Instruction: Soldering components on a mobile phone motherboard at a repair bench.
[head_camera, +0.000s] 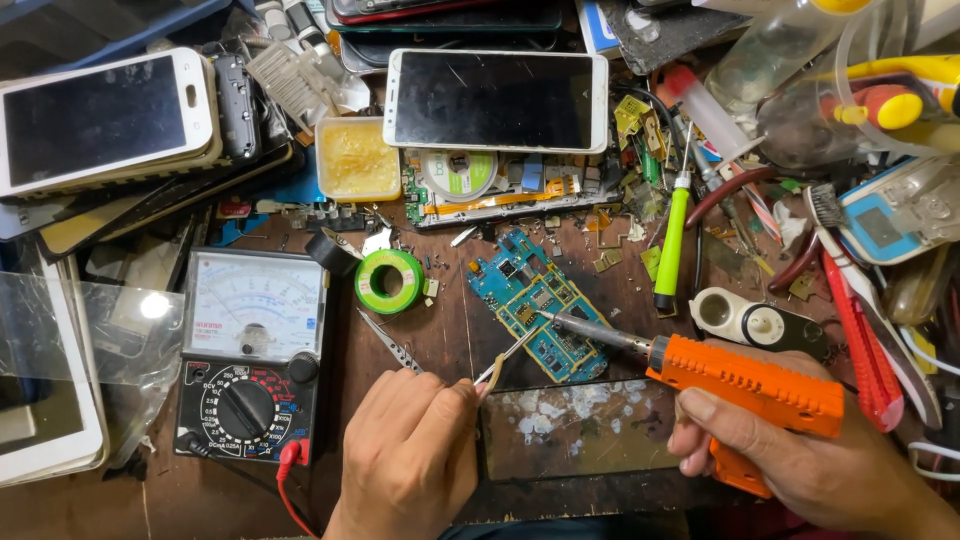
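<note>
My right hand grips an orange soldering iron, whose metal tip rests on a blue circuit board lying mid-table. My left hand pinches a thin strand of solder wire and holds its end close to the iron's tip over the board. Metal tweezers lie just above my left hand.
A black analog multimeter with a red lead sits at left. A green tape roll, a yellow flux tub, white phones, a green screwdriver, a red cutter and a stained glass panel crowd the wooden table.
</note>
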